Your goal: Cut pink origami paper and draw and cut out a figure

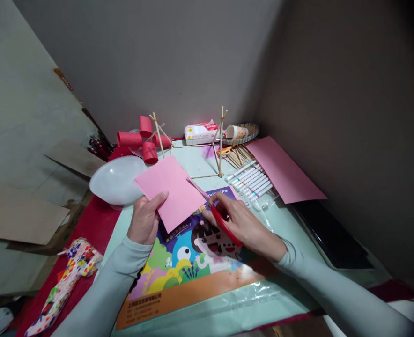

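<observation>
Two hands at work over a colourful printed sheet (179, 262). Left hand (145, 220) pinches a pink paper square (170, 192) — thumb on top, fingers curled beneath its lower-left edge. Right hand (244, 224) is closed around red-handled scissors (224, 224), blades meeting the paper's right edge just beyond the fingertips. White markers (251, 180) lie past the right knuckles; a pale bowl (115, 182) sits just above the left thumb.

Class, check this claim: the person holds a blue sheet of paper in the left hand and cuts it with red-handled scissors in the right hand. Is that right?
Not quite. In the head view the sheet of paper in the left hand is pink, not blue. The rest stands: the right hand works the red-handled scissors at the sheet's edge.
</observation>
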`<state>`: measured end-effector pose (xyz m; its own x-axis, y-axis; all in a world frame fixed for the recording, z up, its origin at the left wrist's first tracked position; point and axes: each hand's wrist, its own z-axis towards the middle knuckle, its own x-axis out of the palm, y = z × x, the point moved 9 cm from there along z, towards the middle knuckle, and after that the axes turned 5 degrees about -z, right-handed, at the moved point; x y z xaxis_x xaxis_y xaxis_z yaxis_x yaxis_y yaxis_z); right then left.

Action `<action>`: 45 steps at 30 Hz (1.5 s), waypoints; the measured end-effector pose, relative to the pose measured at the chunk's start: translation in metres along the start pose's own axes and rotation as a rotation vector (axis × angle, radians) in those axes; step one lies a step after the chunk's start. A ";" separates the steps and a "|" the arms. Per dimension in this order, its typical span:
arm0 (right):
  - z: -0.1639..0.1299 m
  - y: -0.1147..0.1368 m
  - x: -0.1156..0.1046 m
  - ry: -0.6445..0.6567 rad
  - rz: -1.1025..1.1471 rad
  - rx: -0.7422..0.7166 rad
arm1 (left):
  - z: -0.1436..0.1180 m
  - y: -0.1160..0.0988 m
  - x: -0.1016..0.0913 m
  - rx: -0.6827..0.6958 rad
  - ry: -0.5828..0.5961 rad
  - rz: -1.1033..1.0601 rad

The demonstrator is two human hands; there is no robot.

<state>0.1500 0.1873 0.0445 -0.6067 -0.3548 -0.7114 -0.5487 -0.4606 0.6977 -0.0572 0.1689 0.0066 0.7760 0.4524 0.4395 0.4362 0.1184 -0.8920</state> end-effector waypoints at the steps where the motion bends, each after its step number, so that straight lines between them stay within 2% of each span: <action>1: 0.000 0.000 0.000 -0.008 0.000 0.003 | 0.000 0.000 0.000 -0.002 0.002 0.000; 16: 0.000 -0.002 0.005 0.000 -0.108 -0.008 | -0.004 0.002 0.003 -0.012 0.002 -0.011; 28: 0.005 -0.013 0.000 -0.088 0.068 0.063 | -0.013 0.005 0.010 -0.039 0.040 0.002; 40: 0.002 -0.007 0.000 -0.063 0.043 0.030 | -0.014 0.009 0.011 -0.065 0.038 -0.022; 45: 0.004 -0.014 0.000 -0.094 -0.009 0.059 | -0.014 0.012 0.011 -0.070 0.041 -0.012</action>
<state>0.1553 0.1971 0.0353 -0.6514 -0.2717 -0.7085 -0.5854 -0.4140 0.6970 -0.0367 0.1631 0.0025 0.7878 0.4147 0.4554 0.4754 0.0607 -0.8777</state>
